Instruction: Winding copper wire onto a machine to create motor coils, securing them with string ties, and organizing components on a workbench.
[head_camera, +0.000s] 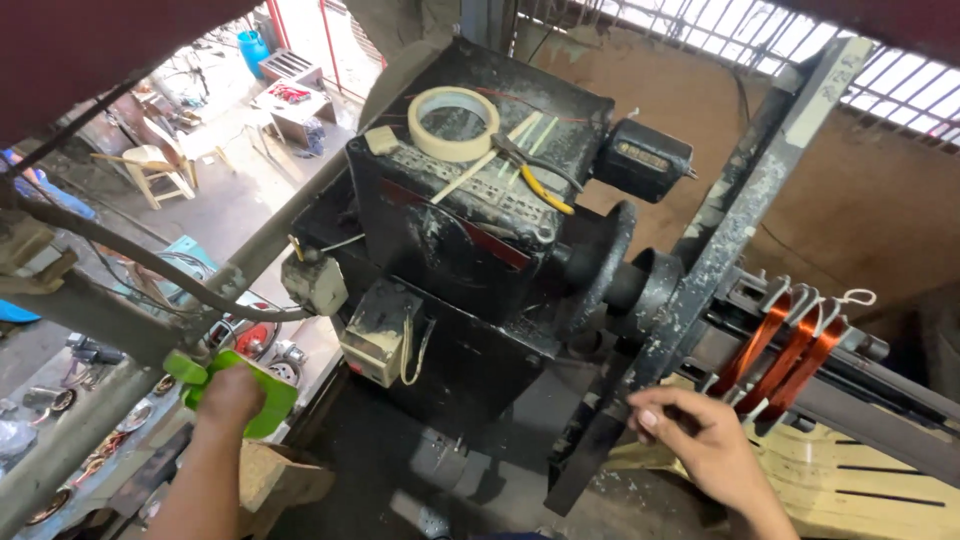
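Your left hand (228, 395) is closed around a bright green plastic piece (262, 400) at the lower left, just beside the black winding machine (470, 250). Your right hand (700, 435) rests with fingers loosely curled and holding nothing, fingertips touching the long black bar (700, 270) that slants across the machine's shaft. Just right of that hand, copper wire coils (785, 355) sit wound on the former. A roll of masking tape (453, 122) and yellow-handled pliers (535, 175) lie on top of the machine.

Daylit barred window (880, 70), brown wall (860, 190), wooden chair (150, 165) below.
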